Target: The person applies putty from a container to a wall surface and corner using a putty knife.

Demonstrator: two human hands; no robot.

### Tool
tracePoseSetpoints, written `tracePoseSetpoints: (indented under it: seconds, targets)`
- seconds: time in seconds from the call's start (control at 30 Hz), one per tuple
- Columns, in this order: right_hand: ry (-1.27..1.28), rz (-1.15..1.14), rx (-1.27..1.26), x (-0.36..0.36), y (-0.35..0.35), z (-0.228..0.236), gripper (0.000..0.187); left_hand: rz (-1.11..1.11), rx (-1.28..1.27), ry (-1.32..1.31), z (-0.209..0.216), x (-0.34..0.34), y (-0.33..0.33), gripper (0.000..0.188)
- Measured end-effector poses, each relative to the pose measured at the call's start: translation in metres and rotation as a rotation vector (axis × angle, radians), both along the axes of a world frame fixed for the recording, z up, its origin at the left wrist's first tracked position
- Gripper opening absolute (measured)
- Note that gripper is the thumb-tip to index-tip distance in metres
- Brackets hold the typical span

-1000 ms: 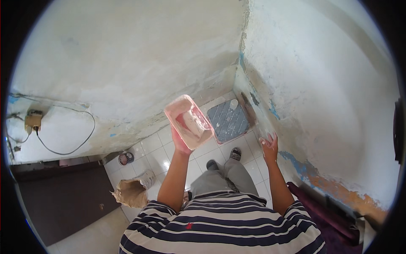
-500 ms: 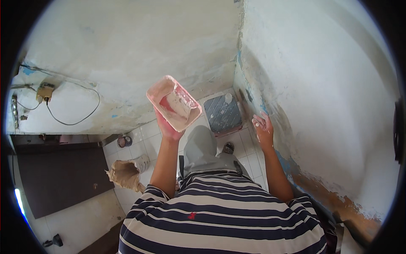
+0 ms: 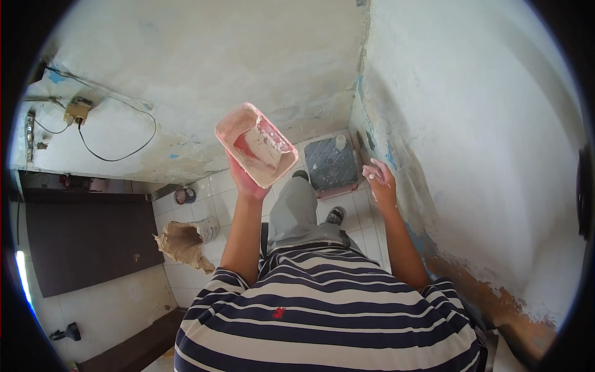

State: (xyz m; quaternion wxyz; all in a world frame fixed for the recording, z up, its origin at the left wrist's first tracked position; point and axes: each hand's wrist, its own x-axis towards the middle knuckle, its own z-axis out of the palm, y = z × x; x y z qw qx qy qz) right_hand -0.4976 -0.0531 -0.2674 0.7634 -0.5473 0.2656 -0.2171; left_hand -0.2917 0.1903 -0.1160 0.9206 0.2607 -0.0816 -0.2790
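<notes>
My left hand [image 3: 248, 185] grips a reddish-pink rectangular plastic tub [image 3: 224, 130] from beneath and holds it up in front of me. Pale putty-like paste coats its inside, with bare red patches showing through. Most of the fingers are hidden behind the tub. My right hand [image 3: 380, 183] is raised beside the right wall, its fingers smeared white, loosely bent and apart. Nothing distinct shows in it. Patchy, scraped plaster with blue spots covers that wall [image 3: 427, 161] near the hand.
A grey ridged stool-like block [image 3: 330, 164] stands in the corner on white floor tiles. To the left are an open brown bag [image 3: 180, 239], a small round can [image 3: 184, 196] and a dark board [image 3: 87, 245]. A socket [image 3: 77, 111] with cables hangs on the wall.
The view has shifted slightly, and one foot has come into sight beyond my knee. My right hand has drawn a little inward, its fingers more bent. The tub stays in my left hand.
</notes>
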Motion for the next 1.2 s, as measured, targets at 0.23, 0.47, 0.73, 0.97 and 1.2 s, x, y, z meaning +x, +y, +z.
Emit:
tracePoseSetpoints:
  seconds: [0.23, 0.47, 0.73, 0.97, 1.2]
  targets:
    - [0.026, 0.058, 0.016, -0.008, 0.000, -0.011, 0.051, 0.031, 0.014, 0.010, -0.008, -0.002, 0.007, 0.060]
    - [0.017, 0.079, -0.038, 0.006, 0.000, 0.003, 0.053, -0.006, -0.009, 0.041, -0.011, 0.004, 0.001, 0.060]
    - [-0.010, 0.045, -0.081, 0.016, 0.027, 0.056, 0.048, -0.080, -0.083, 0.049, 0.021, -0.008, -0.006, 0.062]
    - [-0.194, 0.062, -0.168, 0.057, 0.072, 0.175, 0.045, -0.178, -0.125, 0.105, 0.054, -0.010, 0.003, 0.063]
    - [-0.185, 0.023, -0.418, 0.084, 0.106, 0.229, 0.043, -0.194, -0.163, 0.050, 0.047, -0.001, 0.012, 0.065]
